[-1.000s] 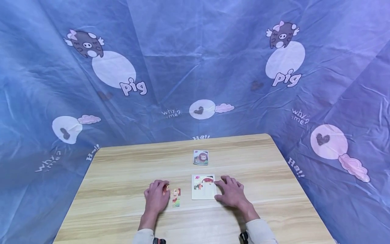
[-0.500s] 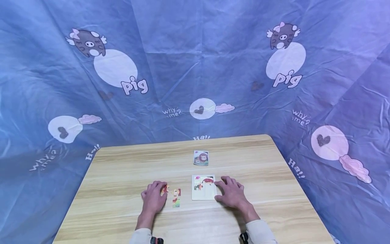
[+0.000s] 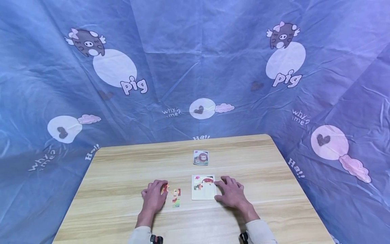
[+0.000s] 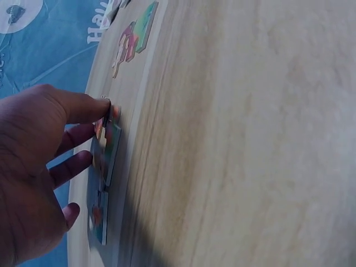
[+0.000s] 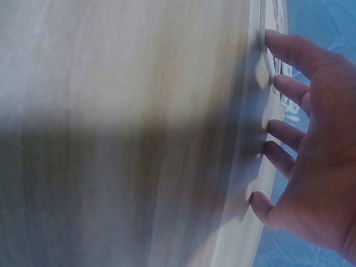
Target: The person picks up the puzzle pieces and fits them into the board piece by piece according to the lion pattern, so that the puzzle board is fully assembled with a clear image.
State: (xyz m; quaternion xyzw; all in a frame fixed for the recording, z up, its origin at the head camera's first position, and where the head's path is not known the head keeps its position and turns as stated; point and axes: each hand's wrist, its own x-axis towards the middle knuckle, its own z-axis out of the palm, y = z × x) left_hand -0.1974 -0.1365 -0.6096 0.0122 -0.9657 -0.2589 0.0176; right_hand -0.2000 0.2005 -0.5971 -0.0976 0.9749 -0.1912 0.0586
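In the head view my left hand [image 3: 154,195] is bent over a red and yellow puzzle piece [image 3: 164,188], pinching it between thumb and index finger. Beneath that hand, more puzzle pieces [image 4: 113,150] lie on the table in the left wrist view. Two loose pieces, one with a face print [image 3: 177,192] and one mostly green [image 3: 176,203], lie just right of it. My right hand [image 3: 232,193] rests with spread fingers at the right edge of a white puzzle tray [image 3: 202,196], thumb and index fingertip touching its rim. Several pieces fill the tray's upper part.
A picture card [image 3: 200,158] with a lion print lies behind the tray. The wooden table [image 3: 259,162] runs back to a blue patterned cloth [image 3: 170,74] that hangs behind and at both sides.
My left hand has shifted a little to the left, and more of the red and yellow piece shows. The right hand and tray have stayed in place.
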